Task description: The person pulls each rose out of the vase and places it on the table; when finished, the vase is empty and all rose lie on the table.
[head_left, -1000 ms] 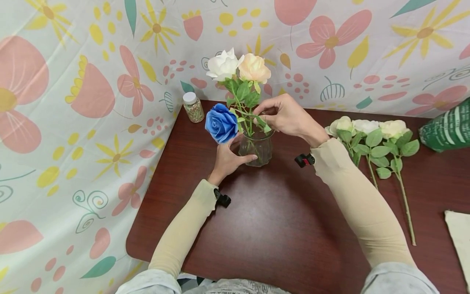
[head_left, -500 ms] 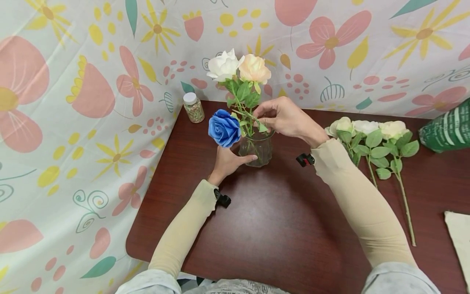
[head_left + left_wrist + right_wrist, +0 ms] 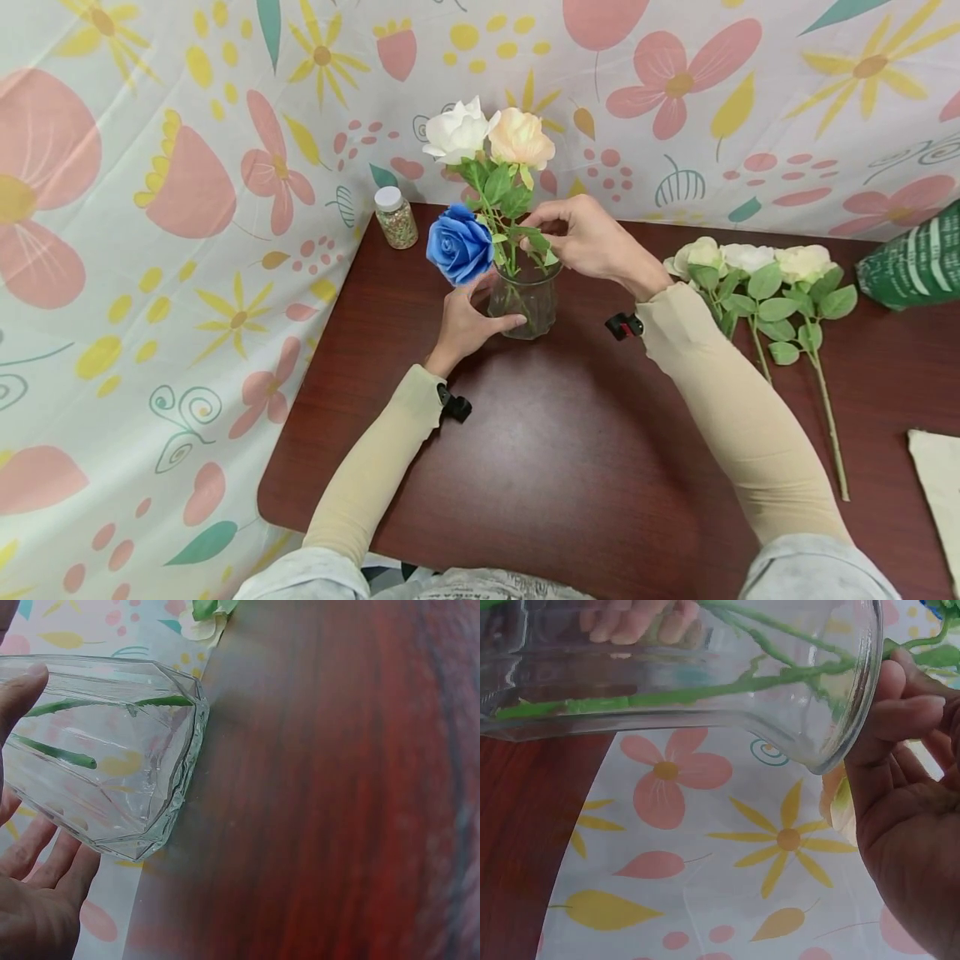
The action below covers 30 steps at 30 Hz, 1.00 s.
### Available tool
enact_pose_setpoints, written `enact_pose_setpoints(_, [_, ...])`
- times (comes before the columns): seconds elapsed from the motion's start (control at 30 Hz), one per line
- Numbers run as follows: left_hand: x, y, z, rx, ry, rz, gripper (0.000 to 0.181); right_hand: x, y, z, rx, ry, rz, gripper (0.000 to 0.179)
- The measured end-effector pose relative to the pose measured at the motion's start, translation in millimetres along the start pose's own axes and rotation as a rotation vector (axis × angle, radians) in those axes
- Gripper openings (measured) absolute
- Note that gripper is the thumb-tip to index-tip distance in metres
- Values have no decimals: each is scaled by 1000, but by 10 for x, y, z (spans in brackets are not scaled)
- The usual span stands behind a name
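Observation:
A clear glass vase (image 3: pixel 534 310) stands near the back left of the table. My left hand (image 3: pixel 462 323) holds it round the side, thumb in front, fingers behind; the left wrist view shows green stem ends (image 3: pixel 67 756) inside the glass. A white rose (image 3: pixel 456 135) and a peach rose (image 3: pixel 521 138) rise from the vase. The blue rose (image 3: pixel 459 245) leans left over my left hand. At the vase mouth my right hand (image 3: pixel 588 240) pinches a green stem, apparently the blue rose's. In the right wrist view that hand (image 3: pixel 907 780) is beside the glass rim, and stems cross inside.
Several pale roses (image 3: pixel 750 262) with leafy stems lie on the table (image 3: pixel 570 467) to the right. Behind them is a green printed container (image 3: pixel 911 258). A small white-capped jar (image 3: pixel 396 221) stands back left. Pale cloth (image 3: pixel 937 483) lies at the right edge. A patterned curtain (image 3: pixel 315 150) borders the table.
The blue rose has shifted slightly right, dipping and then rising again, its head turning a little. My right fingers have moved slightly at the stem. My left hand and the vase stay in place.

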<state>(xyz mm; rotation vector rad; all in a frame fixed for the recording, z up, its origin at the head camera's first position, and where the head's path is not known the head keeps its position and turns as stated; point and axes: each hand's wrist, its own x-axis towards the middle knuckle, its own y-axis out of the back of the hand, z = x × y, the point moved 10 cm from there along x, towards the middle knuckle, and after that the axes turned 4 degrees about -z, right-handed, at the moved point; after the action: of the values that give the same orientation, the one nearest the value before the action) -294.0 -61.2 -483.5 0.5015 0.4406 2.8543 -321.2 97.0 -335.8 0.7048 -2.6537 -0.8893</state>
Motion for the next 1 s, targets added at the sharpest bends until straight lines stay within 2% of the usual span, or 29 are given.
enact_pose_setpoints(0.27, [15,4,-10,11,18,0,84,-35,131,6,115,11,137,8])
enact_pose_setpoints(0.57, [2,-14,-35,27,48,-17,85,-86,279,3,301,26,291,10])
enact_pose_setpoints(0.83, [-2,-14,-29,28,52,-21,84,-124,426,-40,540,115,391,7])
enact_pose_setpoints(1.0, [3,-17,-34,14,55,-20,84,-143,523,-43,690,135,476,6])
